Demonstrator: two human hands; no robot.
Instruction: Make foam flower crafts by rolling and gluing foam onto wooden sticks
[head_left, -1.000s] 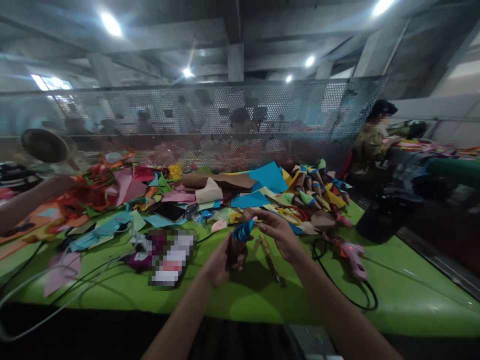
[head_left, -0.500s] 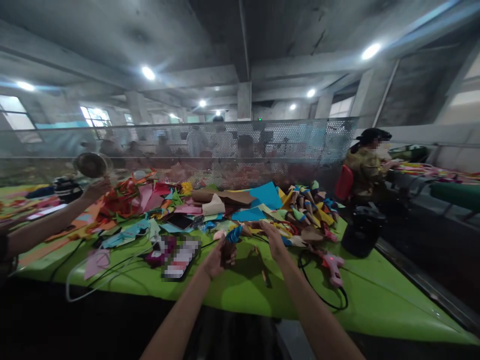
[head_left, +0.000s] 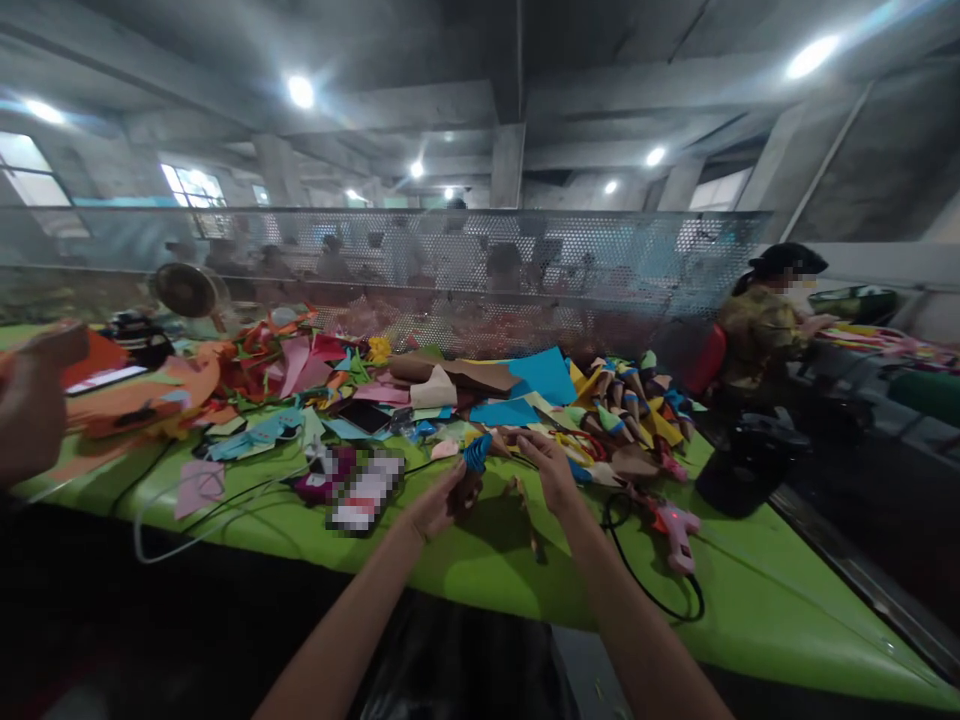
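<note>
"Where are the two hands now?"

"Apart. The left hand (head_left: 446, 497) is closed around the blue piece (head_left: 476, 453), which pokes up past its fingers. The right hand (head_left: 551, 468) is just beside it, off the piece, with the fingers loosely open."

"Is the right one holding anything?"

"Nothing I can make out. It's a bit blurred, and there's scrap right behind the fingertips."

"So what does that mean for the piece?"

"As I read it, the left hand alone carries it. It's held above the counter (head_left: 780, 625), leaning a little, pointed end up, with ridges or bands across it. I can't tell how they're fixed."

"What's around it?"

"Between the forearms there's a thin stick (head_left: 534, 525) on the counter. Out to the right is a pink glue gun (head_left: 680, 540) with a small red light showing and its black cord looping beside it. Left of the left hand there's a phone (head_left: 367, 492), its screen blurred out."

"And behind?"

"Blue paper (head_left: 547, 375), brown paper (head_left: 480, 376), and on the right a heap of small cones (head_left: 622, 400). At the far left another person's arm (head_left: 26, 415) reaches in, well apart from these hands."
</note>
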